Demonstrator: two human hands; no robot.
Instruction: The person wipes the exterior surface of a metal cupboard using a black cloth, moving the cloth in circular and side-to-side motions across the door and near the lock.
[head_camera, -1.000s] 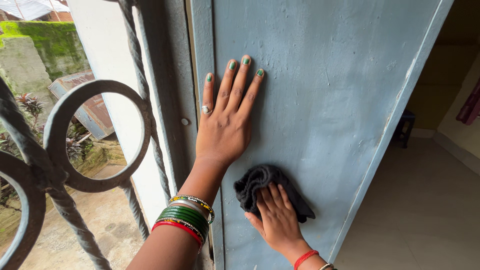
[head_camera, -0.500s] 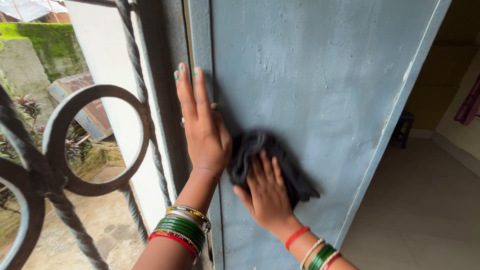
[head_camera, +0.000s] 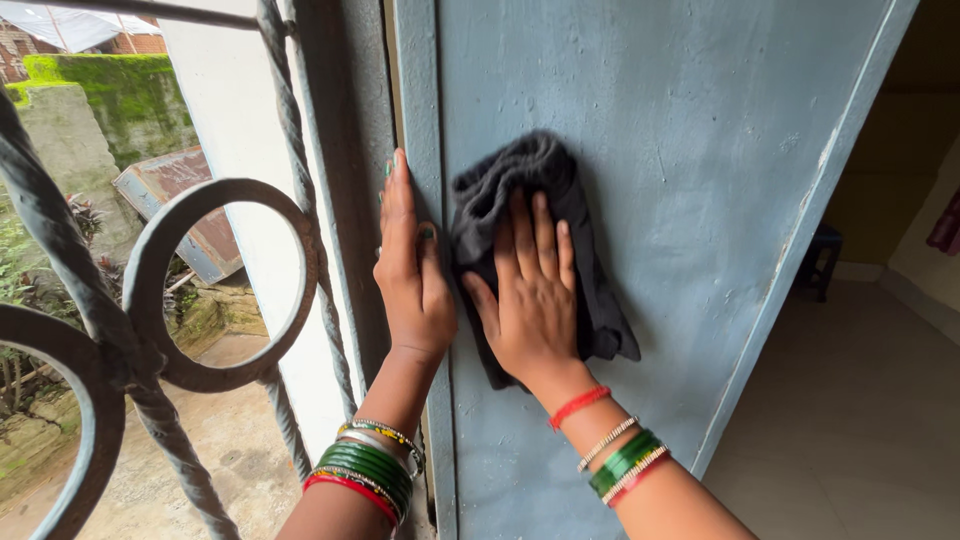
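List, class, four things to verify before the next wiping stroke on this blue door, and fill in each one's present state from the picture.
1. Right hand lies flat on the dark cloth, pressing it to the door: ok.
2. Cloth is spread under the palm, not bunched: not ok, folds gather at the top and an end hangs at the lower right.
3. Left hand grips the door's hinge-side edge, clear of the cloth: ok.
4. Door surface above the cloth is free of obstacles: ok.
5. Cloth is damp or dry: cannot tell.
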